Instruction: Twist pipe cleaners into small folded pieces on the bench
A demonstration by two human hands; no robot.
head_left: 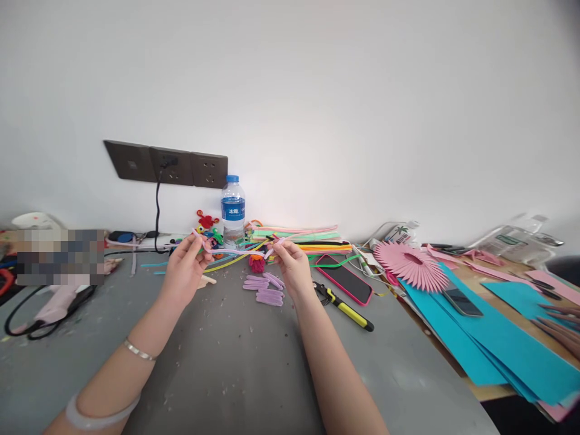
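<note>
A pale purple pipe cleaner (238, 252) stretches between my two hands above the grey table. My left hand (185, 261) pinches one end between thumb and fingers. At the other end, the fingertips of my right hand (290, 264) are closed on it. Below and between the hands lie several folded purple pipe cleaner pieces (270, 297) in small groups. Pliers with yellow and black handles (348, 310) rest to the right of my right wrist. A dark pink pompom-like piece (257, 264) sits just behind the folded pieces.
A water bottle (233, 211) stands by the wall beside bundled coloured pipe cleaners (296, 234). A pink-edged phone (345, 281) lies right. At left is a pink corded tool (61, 302). Far right, another person's hand (562, 326) rests near blue paper sheets (502, 338) and a pleated pink paper fan (403, 266).
</note>
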